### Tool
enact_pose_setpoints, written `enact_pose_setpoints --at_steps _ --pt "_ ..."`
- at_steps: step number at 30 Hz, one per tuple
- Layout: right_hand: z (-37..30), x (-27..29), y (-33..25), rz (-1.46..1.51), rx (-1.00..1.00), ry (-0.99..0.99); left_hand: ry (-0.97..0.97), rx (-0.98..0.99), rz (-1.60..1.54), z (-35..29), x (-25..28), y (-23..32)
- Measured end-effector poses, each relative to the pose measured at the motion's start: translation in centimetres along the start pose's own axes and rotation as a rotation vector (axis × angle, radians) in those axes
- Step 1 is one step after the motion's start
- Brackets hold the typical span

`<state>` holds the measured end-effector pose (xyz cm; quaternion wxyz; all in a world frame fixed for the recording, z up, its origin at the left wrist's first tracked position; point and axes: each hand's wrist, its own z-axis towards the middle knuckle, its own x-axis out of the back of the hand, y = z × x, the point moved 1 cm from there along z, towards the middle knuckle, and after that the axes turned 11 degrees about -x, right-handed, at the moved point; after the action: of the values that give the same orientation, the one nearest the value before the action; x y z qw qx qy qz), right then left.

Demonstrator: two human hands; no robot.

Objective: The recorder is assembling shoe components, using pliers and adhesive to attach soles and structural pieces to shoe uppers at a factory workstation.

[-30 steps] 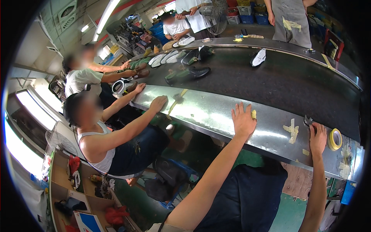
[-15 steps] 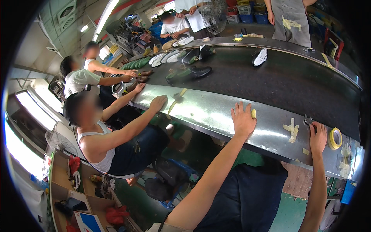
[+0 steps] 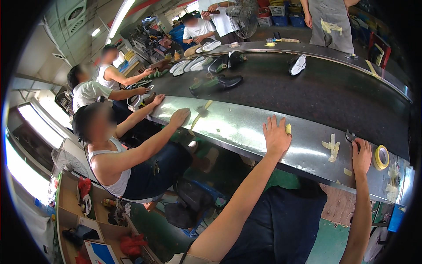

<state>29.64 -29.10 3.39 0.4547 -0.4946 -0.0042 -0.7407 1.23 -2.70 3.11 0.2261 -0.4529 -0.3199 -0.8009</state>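
My left hand point(image 3: 277, 136) lies flat on the metal bench top point(image 3: 237, 127) with its fingers spread and nothing under them that I can see. A bit of yellow tape point(image 3: 288, 129) shows at its thumb. Farther right, my right hand point(image 3: 361, 157) rests on the same metal, fingers bent and together over a dark pair of pincers point(image 3: 350, 135). Only the tool's head sticks out past the fingertips; its handles are hidden. Just right of that hand, a yellow tape roll point(image 3: 381, 157) lies on its side.
Beyond the metal runs a dark belt point(image 3: 334, 101) with a black shoe point(image 3: 229, 82), a white-soled shoe point(image 3: 297, 65) and several others. A co-worker point(image 3: 118, 163) sits at left, both hands on the bench edge. Tape strips point(image 3: 331, 147) stick to the metal. Shelving point(image 3: 96, 220) stands lower left.
The shoes on the belt have shifted slightly right. A co-worker at the far left now holds up a brown shoe. Both my hands have stayed in place.
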Motion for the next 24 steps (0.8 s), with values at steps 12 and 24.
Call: enact_pose_setpoints --at_steps 12,24 --pt "0.0 0.3 -0.2 0.013 -0.004 0.011 -0.015 -0.001 0.003 0.2 -0.1 0.1" --pt "-0.6 0.9 -0.6 0.031 0.015 0.050 -0.021 -0.003 0.009 -0.3 -0.2 0.1"
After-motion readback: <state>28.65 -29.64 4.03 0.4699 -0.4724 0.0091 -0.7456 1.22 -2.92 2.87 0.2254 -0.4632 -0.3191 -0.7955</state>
